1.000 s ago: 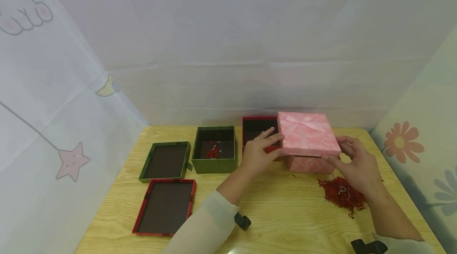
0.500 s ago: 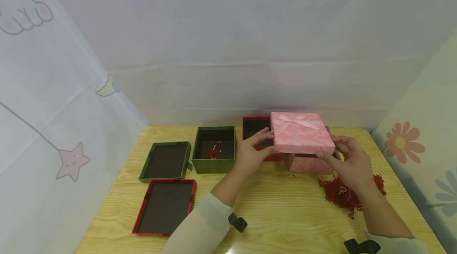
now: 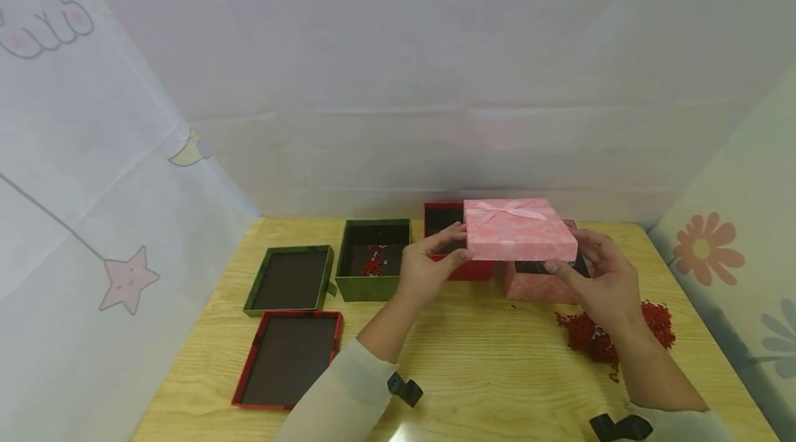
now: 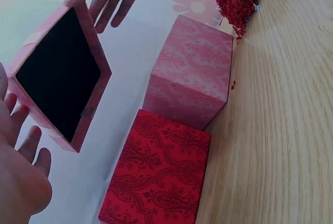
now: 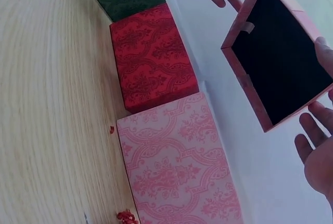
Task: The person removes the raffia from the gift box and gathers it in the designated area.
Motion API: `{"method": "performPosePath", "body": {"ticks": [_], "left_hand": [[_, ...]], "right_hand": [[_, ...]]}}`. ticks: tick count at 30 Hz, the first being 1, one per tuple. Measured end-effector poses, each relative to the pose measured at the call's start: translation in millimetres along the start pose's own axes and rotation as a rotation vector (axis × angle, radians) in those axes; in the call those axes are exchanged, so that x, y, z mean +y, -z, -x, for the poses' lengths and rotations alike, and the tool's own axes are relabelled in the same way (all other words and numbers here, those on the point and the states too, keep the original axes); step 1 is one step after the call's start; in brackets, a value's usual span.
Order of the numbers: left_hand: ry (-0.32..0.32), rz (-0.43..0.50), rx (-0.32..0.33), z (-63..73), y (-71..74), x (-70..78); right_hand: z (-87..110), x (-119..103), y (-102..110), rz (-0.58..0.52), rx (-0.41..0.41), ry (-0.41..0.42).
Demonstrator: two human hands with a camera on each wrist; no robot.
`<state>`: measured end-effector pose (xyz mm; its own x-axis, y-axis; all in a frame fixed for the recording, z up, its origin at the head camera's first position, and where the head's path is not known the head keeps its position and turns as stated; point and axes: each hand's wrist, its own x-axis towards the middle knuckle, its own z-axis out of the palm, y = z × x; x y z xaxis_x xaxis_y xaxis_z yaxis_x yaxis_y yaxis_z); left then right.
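Note:
A pink box lid (image 3: 519, 231) with a ribbon bow on top is held level in the air between both hands. My left hand (image 3: 421, 268) grips its left side, thumb at the near corner. On the opposite side my right hand (image 3: 602, 282) holds the lid at its near right corner. From below, both wrist views show the lid's dark inside. The pink box (image 3: 539, 287) stands uncovered under and right of the lid, its dark inside partly showing. Behind the lid and left hand, the red box (image 3: 475, 271) is partly hidden.
A green box (image 3: 373, 289) with a few red shreds inside stands left of the red one. A green lid (image 3: 289, 280) and a red lid (image 3: 289, 359) lie upturned at the left. Red shredded paper (image 3: 658, 324) is heaped near the right forearm.
Both hands have lifted the lid off the pink box and carried it left. It now partly covers the view of the red box, and more of the pink box's inside shows.

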<state>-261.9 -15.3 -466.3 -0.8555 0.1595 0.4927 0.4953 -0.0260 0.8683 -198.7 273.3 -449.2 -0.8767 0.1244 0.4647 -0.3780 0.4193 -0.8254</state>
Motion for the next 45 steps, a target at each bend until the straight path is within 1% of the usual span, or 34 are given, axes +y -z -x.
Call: {"method": "performPosePath", "body": {"ticks": [3, 9, 11, 15, 19, 22, 24, 27, 30, 31, 33, 36, 37, 40, 42, 45], "left_hand": [[-0.010, 0.023, -0.017, 2.3, 1.8, 4.3], [-0.055, 0.063, -0.060, 6.6, 4.6, 9.1], [-0.072, 0.075, -0.075, 8.1, 5.8, 10.3], [-0.087, 0.077, -0.093, 10.9, 8.9, 11.7], [-0.079, 0.076, -0.103, 12.0, 12.8, 12.2], [-0.071, 0.082, -0.099, 13.3, 16.1, 12.5], [-0.077, 0.086, -0.096, 14.2, 18.3, 12.4], [-0.089, 0.109, -0.093, 15.9, 21.5, 12.4], [-0.099, 0.147, -0.098, 17.4, 24.1, 12.8], [-0.102, 0.163, -0.103, 18.1, 24.9, 13.1], [-0.103, 0.191, -0.114, 19.2, 25.9, 13.8], [-0.107, 0.219, -0.130, 20.0, 26.8, 12.7], [-0.109, 0.219, -0.132, 20.3, 27.1, 12.1], [-0.109, 0.210, -0.138, 21.1, 28.8, 10.9], [-0.110, 0.206, -0.143, 21.7, 30.8, 11.3], [-0.106, 0.175, -0.152, 22.3, 35.3, 12.7]], "right_hand": [[-0.2, -0.6, 0.3, -0.055, 0.005, 0.047], [-0.7, 0.8, -1.5, -0.267, 0.027, 0.172], [-1.2, 2.3, -2.3, -0.318, 0.031, 0.212], [-2.5, 6.4, -5.0, -0.403, 0.015, 0.288], [-3.4, 8.6, -10.4, -0.479, -0.016, 0.326], [-1.7, 7.5, -14.6, -0.479, -0.021, 0.326], [0.3, 5.7, -16.6, -0.431, -0.012, 0.310], [3.1, 2.9, -19.3, -0.405, -0.010, 0.269], [4.7, 1.3, -22.2, -0.446, -0.031, 0.263], [5.1, 1.3, -23.3, -0.486, -0.046, 0.263], [6.0, 1.8, -25.0, -0.533, -0.076, 0.268], [8.0, 2.0, -26.5, -0.552, -0.104, 0.225], [8.7, 2.2, -27.0, -0.567, -0.113, 0.208], [10.5, 2.3, -28.4, -0.542, -0.120, 0.172], [11.0, 2.0, -30.0, -0.537, -0.122, 0.178], [11.2, 2.1, -32.7, -0.559, -0.134, 0.208]]}}
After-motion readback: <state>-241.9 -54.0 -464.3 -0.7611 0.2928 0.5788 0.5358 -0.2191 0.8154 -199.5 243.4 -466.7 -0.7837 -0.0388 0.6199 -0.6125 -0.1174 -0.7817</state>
